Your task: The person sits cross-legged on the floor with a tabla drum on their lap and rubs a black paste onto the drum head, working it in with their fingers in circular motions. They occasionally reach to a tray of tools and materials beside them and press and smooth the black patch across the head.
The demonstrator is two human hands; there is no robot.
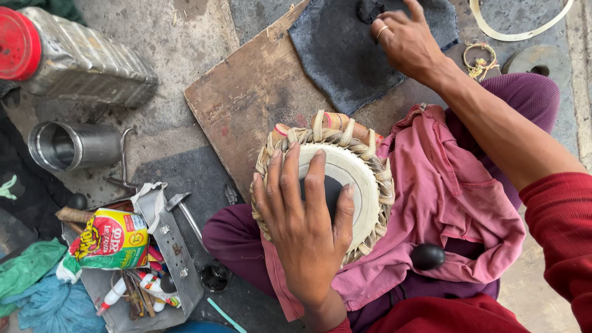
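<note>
The left hand [305, 228] lay flat and open on the small drum [345, 179], fingers spread over its pale skin and the black spot at its middle. The drum rested in the person's lap on a pink cloth [444, 203], its rim laced with woven straps. The right hand [407, 40] reached to the far side, fingers loosely curled, fingertips touching a dark lump [369, 9] on a grey cloth [345, 55] spread over a wooden board [246, 105]. A black oval stone [428, 256] sat on the pink cloth near the drum. At left stood a metal cup [71, 145], a ribbed metal can [80, 55] and an open tool tray [179, 265].
</note>
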